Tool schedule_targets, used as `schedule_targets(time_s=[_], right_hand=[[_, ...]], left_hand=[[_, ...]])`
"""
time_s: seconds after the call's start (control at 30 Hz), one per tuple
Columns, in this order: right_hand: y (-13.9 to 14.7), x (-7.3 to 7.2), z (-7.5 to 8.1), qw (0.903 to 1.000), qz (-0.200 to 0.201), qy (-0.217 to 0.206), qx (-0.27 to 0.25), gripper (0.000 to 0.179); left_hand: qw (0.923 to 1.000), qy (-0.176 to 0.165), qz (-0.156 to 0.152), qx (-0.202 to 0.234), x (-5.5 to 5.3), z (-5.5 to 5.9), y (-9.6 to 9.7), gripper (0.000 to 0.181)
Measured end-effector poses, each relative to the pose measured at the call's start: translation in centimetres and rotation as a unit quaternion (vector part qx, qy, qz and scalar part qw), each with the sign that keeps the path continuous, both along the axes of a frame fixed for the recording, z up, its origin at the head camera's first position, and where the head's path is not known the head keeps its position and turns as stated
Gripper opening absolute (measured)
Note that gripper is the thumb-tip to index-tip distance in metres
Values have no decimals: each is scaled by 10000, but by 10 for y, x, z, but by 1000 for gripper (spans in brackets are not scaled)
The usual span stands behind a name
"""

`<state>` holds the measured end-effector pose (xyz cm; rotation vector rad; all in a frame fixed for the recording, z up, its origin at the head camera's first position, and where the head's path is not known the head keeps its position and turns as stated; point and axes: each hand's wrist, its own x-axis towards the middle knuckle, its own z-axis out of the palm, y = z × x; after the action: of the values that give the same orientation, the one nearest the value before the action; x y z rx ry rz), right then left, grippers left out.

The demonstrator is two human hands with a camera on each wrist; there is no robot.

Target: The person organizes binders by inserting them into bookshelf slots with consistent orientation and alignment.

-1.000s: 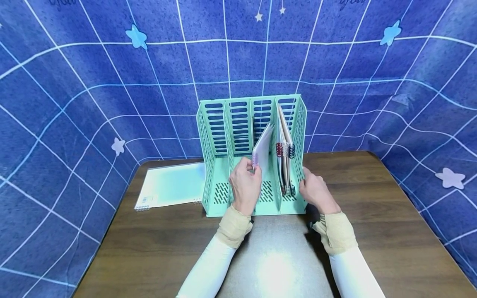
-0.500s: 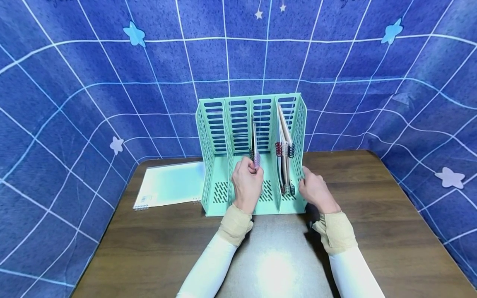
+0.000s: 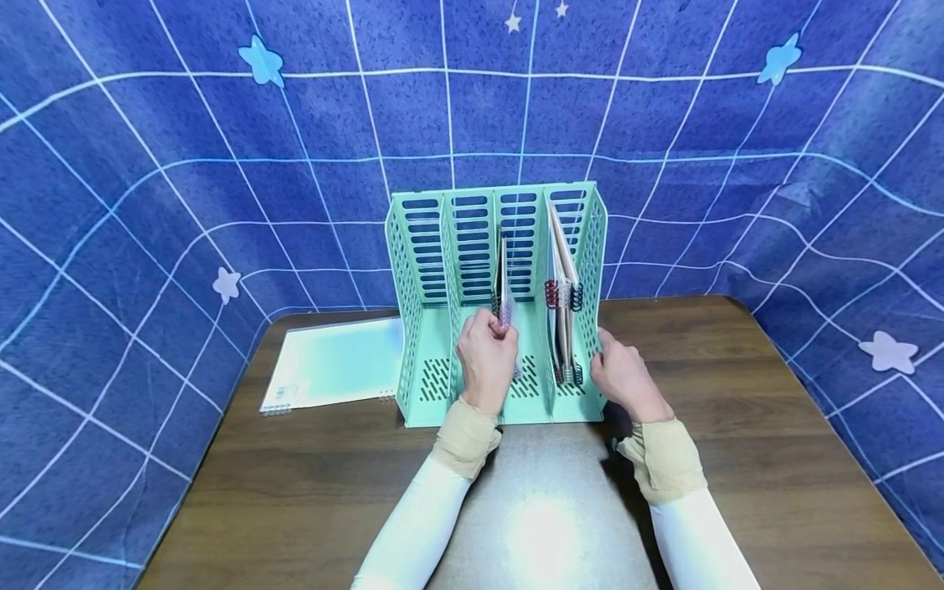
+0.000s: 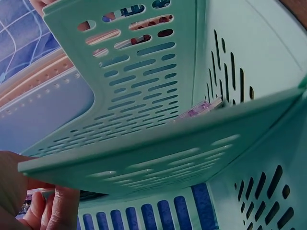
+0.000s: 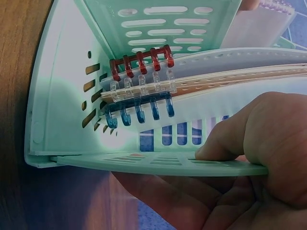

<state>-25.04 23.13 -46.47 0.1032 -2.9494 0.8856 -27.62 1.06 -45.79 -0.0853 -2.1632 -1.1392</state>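
Observation:
My left hand (image 3: 487,360) pinches the ring edge of a loose-leaf notebook with purple rings (image 3: 506,311). That notebook stands upright in the second compartment from the right of a mint-green file rack (image 3: 437,332). Beside it on the left is a thin notebook with dark rings (image 3: 496,300). In the left wrist view, a divider hides most of the purple rings (image 4: 199,109). My right hand (image 3: 627,373) grips the rack's right outer wall, with the thumb inside and fingers outside in the right wrist view.
Notebooks with red rings (image 5: 141,62), clear rings and blue rings (image 5: 139,110) stand in the rightmost compartment. A pale blue-green notebook (image 3: 332,360) lies flat on the brown wooden table (image 3: 295,492) left of the rack. A blue gridded cloth (image 3: 310,123) hangs behind.
The purple-ringed notebook has swung from leaning right to upright, next to the dark-ringed one, in my left hand's pinch. My right hand has stayed on the rack wall.

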Motion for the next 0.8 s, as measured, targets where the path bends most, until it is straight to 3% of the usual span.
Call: schedule_targets(time_s=[0.43,0.8], right_hand=[[0,-1,-1,10000,-11,-85,-42,58],[1,0,0,10000,20,57,-3,56]], left_hand=[[9981,-527,207,226,-9,1,0,22],[9979,-523,218,323,-15,0,0,25]])
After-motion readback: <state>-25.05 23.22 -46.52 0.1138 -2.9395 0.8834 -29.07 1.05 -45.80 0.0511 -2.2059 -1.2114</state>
